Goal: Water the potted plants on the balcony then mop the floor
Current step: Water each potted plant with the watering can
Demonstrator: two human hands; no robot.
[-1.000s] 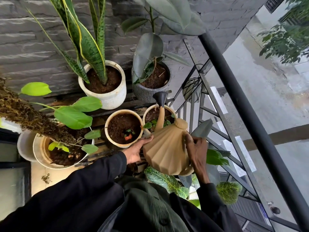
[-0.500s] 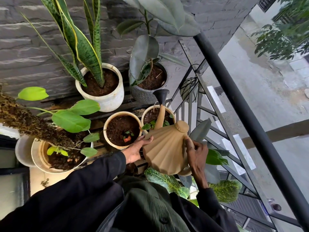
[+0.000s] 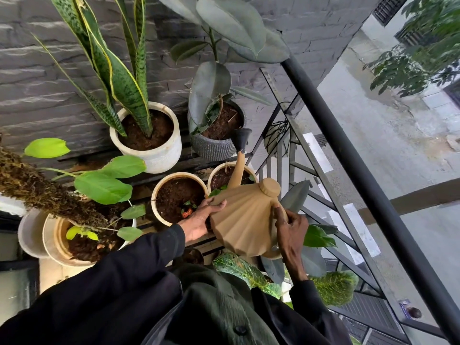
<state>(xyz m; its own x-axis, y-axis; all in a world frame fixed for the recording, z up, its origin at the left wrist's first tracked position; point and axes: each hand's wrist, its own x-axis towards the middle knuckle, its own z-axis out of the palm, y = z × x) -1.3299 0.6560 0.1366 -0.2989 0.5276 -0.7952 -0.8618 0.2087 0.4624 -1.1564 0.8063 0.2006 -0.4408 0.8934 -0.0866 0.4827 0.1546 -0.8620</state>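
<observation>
A tan ribbed watering can point(image 3: 245, 220) is held between both hands. My right hand point(image 3: 291, 227) grips its handle at the right. My left hand point(image 3: 201, 220) presses against its left side. The spout ends in a dark rose point(image 3: 242, 139) that sits over the rim of the grey ribbed pot point(image 3: 211, 150) with the rubber plant. Under the spout stands a small cream pot point(image 3: 231, 175) with seedlings. A second cream pot point(image 3: 178, 195) of dark soil is to its left. The white pot point(image 3: 154, 155) holds the snake plant.
A wide pot point(image 3: 64, 245) with a mossy pole and green leaves stands at the left. The dark balcony railing point(image 3: 361, 170) runs diagonally on the right, with a street far below. Variegated leaves point(image 3: 239, 270) grow under the can. A grey stone wall point(image 3: 37, 70) backs the pots.
The view has shifted slightly, so the pots sit a little lower in the frame. The can and both hands hold nearly the same pose, spout still toward the back pots.
</observation>
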